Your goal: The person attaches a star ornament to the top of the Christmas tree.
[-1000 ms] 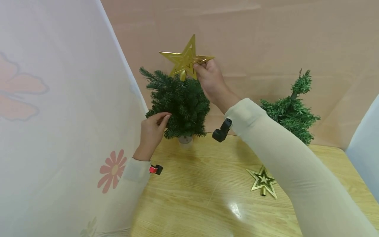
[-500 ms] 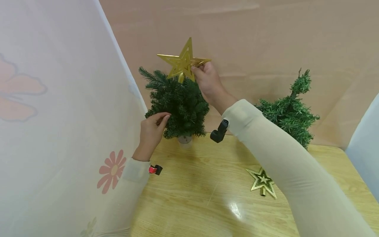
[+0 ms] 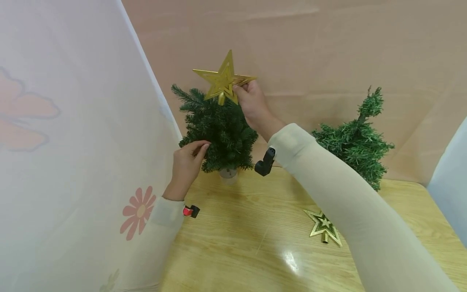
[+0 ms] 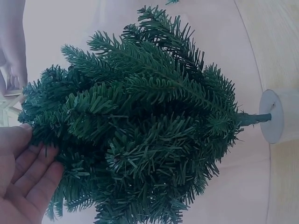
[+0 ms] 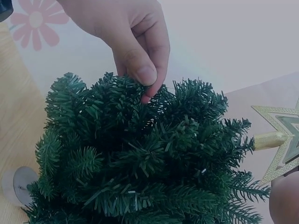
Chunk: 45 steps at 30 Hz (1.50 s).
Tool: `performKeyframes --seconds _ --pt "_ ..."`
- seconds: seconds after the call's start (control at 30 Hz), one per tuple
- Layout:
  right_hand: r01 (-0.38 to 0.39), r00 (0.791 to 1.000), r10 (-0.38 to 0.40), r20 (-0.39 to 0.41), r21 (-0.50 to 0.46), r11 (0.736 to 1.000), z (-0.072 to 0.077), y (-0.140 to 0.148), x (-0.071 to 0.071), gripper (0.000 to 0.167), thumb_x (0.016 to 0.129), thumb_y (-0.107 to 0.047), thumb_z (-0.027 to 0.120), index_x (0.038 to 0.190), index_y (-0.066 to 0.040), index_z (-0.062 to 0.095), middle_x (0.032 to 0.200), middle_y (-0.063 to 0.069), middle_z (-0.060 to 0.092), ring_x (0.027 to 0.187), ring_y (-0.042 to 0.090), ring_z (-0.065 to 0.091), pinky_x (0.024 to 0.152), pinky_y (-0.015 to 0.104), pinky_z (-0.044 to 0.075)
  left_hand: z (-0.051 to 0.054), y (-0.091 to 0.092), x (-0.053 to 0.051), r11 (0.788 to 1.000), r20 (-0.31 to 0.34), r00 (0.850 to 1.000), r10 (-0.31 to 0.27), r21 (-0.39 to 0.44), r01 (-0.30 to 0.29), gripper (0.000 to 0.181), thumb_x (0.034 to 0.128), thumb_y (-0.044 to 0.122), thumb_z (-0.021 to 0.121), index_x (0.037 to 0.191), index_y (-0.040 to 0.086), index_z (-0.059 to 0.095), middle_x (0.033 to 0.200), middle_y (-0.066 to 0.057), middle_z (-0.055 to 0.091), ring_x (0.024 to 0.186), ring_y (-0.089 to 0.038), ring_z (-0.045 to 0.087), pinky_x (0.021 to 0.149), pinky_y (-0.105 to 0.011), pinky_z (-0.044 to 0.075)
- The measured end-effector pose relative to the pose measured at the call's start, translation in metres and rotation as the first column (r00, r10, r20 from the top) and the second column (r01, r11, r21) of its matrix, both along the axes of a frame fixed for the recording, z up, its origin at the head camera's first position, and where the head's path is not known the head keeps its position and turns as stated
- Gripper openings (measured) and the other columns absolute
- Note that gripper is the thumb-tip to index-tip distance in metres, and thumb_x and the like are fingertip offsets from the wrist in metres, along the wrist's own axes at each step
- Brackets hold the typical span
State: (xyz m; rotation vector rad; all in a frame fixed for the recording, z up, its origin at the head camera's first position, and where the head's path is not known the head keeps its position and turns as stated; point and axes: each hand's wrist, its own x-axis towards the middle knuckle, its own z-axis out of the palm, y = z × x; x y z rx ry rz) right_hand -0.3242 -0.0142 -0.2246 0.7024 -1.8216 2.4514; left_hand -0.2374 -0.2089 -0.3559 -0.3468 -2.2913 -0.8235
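Note:
My right hand [image 3: 255, 105] pinches one arm of a gold star [image 3: 223, 81], which stands upright over the top of a dark green tree [image 3: 226, 134]. In the right wrist view the tube under the star [image 5: 273, 140] points at the tree's tip needles, at or near them. My left hand [image 3: 187, 164] holds a bit of foliage on the tree's left side between thumb and fingers. The left wrist view shows those fingers [image 4: 37, 172] among the needles, and the right wrist view shows the thumb and forefinger pinching there.
A second, lighter green tree [image 3: 359, 146] stands at the right behind my right sleeve. Another gold star [image 3: 324, 226] lies on the wooden table [image 3: 233, 243], partly beside that sleeve. A white flowered cloth [image 3: 91, 121] hangs at the left.
My right hand has moved the star down and slightly left, closer to the treetop. The left hand has stayed at the tree's side.

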Motion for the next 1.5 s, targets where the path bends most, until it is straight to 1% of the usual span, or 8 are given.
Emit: performKeyframes --seconds 0.2,0.47,0.67,0.8,0.97,1.1,1.33,1.5 --pt "0.018 1.0 -0.019 0.011 0.079 0.997 -0.0036 -0.0027 -0.0013 0.032 0.105 -0.007 0.042 0.137 -0.004 0.038 0.139 0.011 0.048 0.128 0.014 0.047 0.105 0.026 0.039 -0.0027 -0.0011 0.0007 1.0 -0.001 1.0 -0.006 0.019 0.006 0.026 0.0994 0.028 0.058 0.11 0.01 0.074 0.099 -0.006 0.073 0.081 -0.014 0.07 0.066 -0.03 0.057" --pt "0.025 1.0 -0.026 0.01 0.125 0.992 -0.0008 -0.002 -0.0007 0.033 0.105 -0.009 0.042 0.138 -0.006 0.037 0.143 0.01 0.045 0.131 0.013 0.044 0.106 0.027 0.038 -0.0005 -0.0012 -0.0005 1.0 -0.015 1.0 -0.008 0.023 0.008 0.027 0.0991 0.028 0.058 0.109 0.009 0.074 0.098 -0.007 0.073 0.08 -0.014 0.07 0.064 -0.03 0.057" --pt "0.018 0.999 -0.022 0.023 0.145 0.989 -0.001 0.0026 -0.0004 0.032 0.105 -0.009 0.042 0.137 -0.006 0.037 0.145 0.01 0.044 0.134 0.012 0.042 0.108 0.027 0.036 -0.0017 0.0005 -0.0024 1.0 -0.009 1.0 -0.013 0.014 0.013 0.027 0.0995 0.029 0.057 0.11 0.01 0.074 0.1 -0.007 0.073 0.081 -0.014 0.07 0.065 -0.03 0.057" --pt "0.008 1.0 -0.009 0.007 0.161 0.987 -0.0019 0.0041 -0.0022 0.033 0.105 -0.009 0.042 0.137 -0.006 0.037 0.144 0.009 0.045 0.133 0.011 0.041 0.109 0.026 0.034 -0.0027 0.0004 -0.0028 1.0 -0.008 1.0 -0.014 0.019 0.014 0.027 0.0994 0.03 0.057 0.11 0.012 0.074 0.1 -0.006 0.073 0.081 -0.013 0.07 0.066 -0.03 0.057" --pt "-0.002 1.0 0.002 -0.001 0.184 0.983 -0.0022 0.0022 -0.003 0.038 0.105 -0.009 0.043 0.141 -0.008 0.034 0.144 0.01 0.044 0.133 0.012 0.042 0.107 0.027 0.037 -0.0029 -0.0024 -0.0007 1.0 0.013 1.0 -0.001 0.027 0.0 0.028 0.0993 0.032 0.056 0.111 0.014 0.074 0.099 -0.004 0.073 0.079 -0.012 0.069 0.063 -0.03 0.056" --pt "0.008 1.0 -0.005 -0.015 0.217 0.976 -0.0043 0.0001 -0.004 0.039 0.104 -0.01 0.043 0.142 -0.008 0.032 0.144 0.01 0.044 0.133 0.012 0.042 0.106 0.025 0.038 -0.0034 -0.0051 0.0004 1.0 0.01 1.0 0.012 0.028 -0.012 0.027 0.0989 0.031 0.057 0.11 0.013 0.074 0.098 -0.005 0.073 0.078 -0.013 0.07 0.061 -0.031 0.057" --pt "0.089 0.996 -0.076 -0.052 0.308 0.947 -0.0053 0.0013 -0.0013 0.034 0.105 -0.015 0.045 0.137 -0.01 0.036 0.142 0.006 0.046 0.13 0.01 0.044 0.105 0.027 0.039 -0.0024 -0.004 -0.0011 1.0 -0.012 1.0 -0.002 0.024 0.002 0.027 0.099 0.03 0.057 0.11 0.012 0.074 0.097 -0.006 0.073 0.077 -0.014 0.07 0.064 -0.032 0.057" --pt "0.113 0.992 -0.08 -0.101 0.379 0.918 -0.0074 0.0004 -0.0001 0.035 0.104 -0.018 0.047 0.137 -0.013 0.038 0.142 0.003 0.047 0.128 0.01 0.046 0.104 0.027 0.04 -0.0034 -0.0052 -0.0003 1.0 -0.01 1.0 0.006 0.019 -0.006 0.028 0.0989 0.031 0.058 0.11 0.012 0.074 0.096 -0.006 0.073 0.078 -0.015 0.07 0.064 -0.035 0.057"
